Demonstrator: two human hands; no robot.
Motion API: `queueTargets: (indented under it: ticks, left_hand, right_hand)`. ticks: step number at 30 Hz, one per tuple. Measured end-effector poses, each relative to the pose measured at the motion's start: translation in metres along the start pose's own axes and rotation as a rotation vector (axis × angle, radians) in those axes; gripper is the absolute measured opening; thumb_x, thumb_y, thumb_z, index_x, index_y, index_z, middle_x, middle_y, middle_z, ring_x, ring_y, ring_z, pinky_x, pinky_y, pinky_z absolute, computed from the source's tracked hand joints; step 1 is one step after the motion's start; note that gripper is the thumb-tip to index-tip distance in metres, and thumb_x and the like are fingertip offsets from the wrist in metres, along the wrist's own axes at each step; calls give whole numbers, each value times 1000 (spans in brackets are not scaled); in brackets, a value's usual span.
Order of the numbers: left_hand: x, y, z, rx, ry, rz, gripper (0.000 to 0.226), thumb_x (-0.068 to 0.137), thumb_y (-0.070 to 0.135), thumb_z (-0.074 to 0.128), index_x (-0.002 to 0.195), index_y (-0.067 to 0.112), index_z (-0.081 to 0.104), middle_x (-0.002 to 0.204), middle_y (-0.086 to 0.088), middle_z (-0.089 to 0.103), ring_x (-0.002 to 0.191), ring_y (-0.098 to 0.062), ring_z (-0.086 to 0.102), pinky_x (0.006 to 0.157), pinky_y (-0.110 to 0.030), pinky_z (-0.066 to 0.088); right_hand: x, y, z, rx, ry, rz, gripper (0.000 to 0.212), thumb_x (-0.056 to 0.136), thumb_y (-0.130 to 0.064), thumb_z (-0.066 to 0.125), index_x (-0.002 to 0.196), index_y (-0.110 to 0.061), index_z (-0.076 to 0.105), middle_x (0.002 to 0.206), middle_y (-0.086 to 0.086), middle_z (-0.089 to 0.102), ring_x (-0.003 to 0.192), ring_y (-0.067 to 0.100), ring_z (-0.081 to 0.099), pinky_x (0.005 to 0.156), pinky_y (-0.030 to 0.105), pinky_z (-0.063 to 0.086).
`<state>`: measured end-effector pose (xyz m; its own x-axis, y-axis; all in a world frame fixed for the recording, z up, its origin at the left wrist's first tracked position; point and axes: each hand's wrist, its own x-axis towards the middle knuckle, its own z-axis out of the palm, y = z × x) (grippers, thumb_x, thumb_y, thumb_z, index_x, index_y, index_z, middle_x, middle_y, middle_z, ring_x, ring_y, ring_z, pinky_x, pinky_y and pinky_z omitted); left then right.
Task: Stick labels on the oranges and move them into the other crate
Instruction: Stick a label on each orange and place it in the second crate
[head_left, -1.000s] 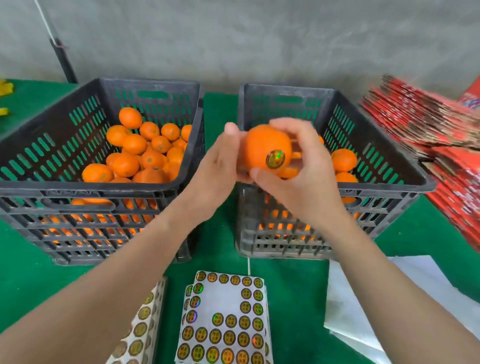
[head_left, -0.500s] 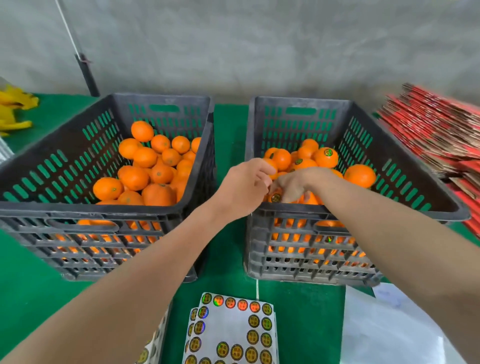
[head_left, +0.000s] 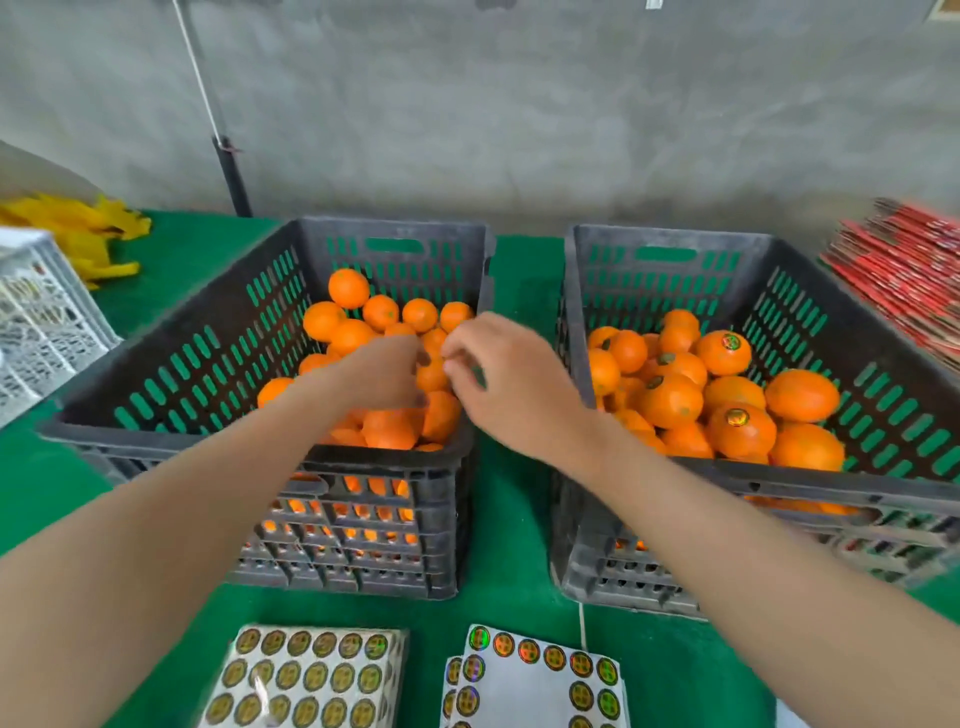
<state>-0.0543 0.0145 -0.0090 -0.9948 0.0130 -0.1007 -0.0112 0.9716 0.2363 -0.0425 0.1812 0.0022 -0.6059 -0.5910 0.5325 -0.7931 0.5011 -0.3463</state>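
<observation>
The left crate (head_left: 395, 228) stood on the green tabletop (head_left: 524, 519), and a strip of bare green separated its right wall from the right crate (head_left: 670, 236). Nearer to you than the left crate, two lots of label sheets lay flat: a full stack (head_left: 311, 675) in front of it and a partly used sheet (head_left: 530, 691) in front and to the right. Left of the left crate sat a white crate (head_left: 36, 322), with something yellow (head_left: 78, 228) beyond that. Far to its right, past the right crate, lay a red stack (head_left: 904, 280). A grey wall (head_left: 519, 104) closed off the space beyond the left crate, with a dark pole (head_left: 231, 176) leaning against it.

The left crate held a heap of oranges (head_left: 349, 287) piled toward its right and far sides, none showing a label. The right crate held labelled oranges (head_left: 724, 352), several with round stickers facing up.

Your left hand (head_left: 379, 374) reached into the left crate over its near rim, its fingers (head_left: 421, 358) curled down onto the heap and touching the fruit. I cannot tell whether they gripped an orange. Your right hand (head_left: 509, 384) hung over the left crate's right wall, its blurred fingers (head_left: 452, 353) curled close to those of your left hand, just above the same oranges. I cannot tell whether they held anything.
</observation>
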Motion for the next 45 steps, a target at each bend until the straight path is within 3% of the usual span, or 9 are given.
queueTargets:
  ticks: [3,7,12,16,20,27,34,40,45]
  left_hand:
    - [7,-15,15,286,-384,-23,58,86,21,65,137,11,39,125,-11,55,113,-30,53,84,-31,42]
    - [19,-23,31,392,-437,-4,65,81,21,69,137,12,36,120,-9,57,106,-29,56,92,-42,50]
    - [11,-17,1,-452,143,-192,55,68,18,79,114,21,50,104,-6,56,93,-25,59,76,-43,56]
    - [-48,5,-30,-1137,546,54,56,54,14,83,93,42,54,98,4,58,85,-13,61,71,-39,58]
    - [-124,31,-7,-997,354,266,62,49,25,82,97,54,55,98,34,55,83,9,59,60,-11,50]
    - [-167,58,83,-847,94,56,71,59,23,87,110,52,46,107,27,49,86,-3,59,60,-9,48]
    - [-155,55,148,-1076,-140,-444,70,55,27,89,114,15,55,102,-3,62,94,-21,60,81,-31,45]
    - [-167,39,172,-1272,-458,-307,77,40,45,80,108,15,65,105,-5,72,106,-24,61,96,-34,42]
    - [-165,46,181,-1428,-357,-332,81,40,38,82,110,0,63,99,-15,72,91,-25,67,80,-30,49]
  right_hand:
    - [3,-4,24,-29,-49,41,14,92,-15,53,102,-7,59,102,9,57,92,25,52,74,38,43]
    - [3,0,35,-51,-13,70,14,91,-12,54,104,-9,58,103,6,57,91,22,53,70,29,38]
    - [-3,-2,31,1,22,63,17,91,-4,52,106,-1,60,106,13,58,95,26,54,77,36,44]
    - [-49,-8,29,341,237,219,29,93,-5,48,122,-1,51,117,5,53,110,12,49,95,23,42]
    - [-128,-4,49,374,237,352,28,94,-7,40,118,4,50,113,6,54,105,9,52,96,21,44]
    - [-199,35,99,-91,-758,654,45,94,-33,49,131,-8,50,133,11,45,127,29,38,106,37,36]
    - [-203,35,104,1,-586,636,16,89,-18,56,94,-9,68,109,10,59,108,23,52,91,33,45]
    - [-182,28,83,321,-408,632,8,89,-15,62,81,-17,60,88,-5,61,93,16,58,87,32,47]
    - [-194,15,72,125,-128,436,16,87,-13,63,103,-11,62,102,3,57,100,16,48,88,27,38]
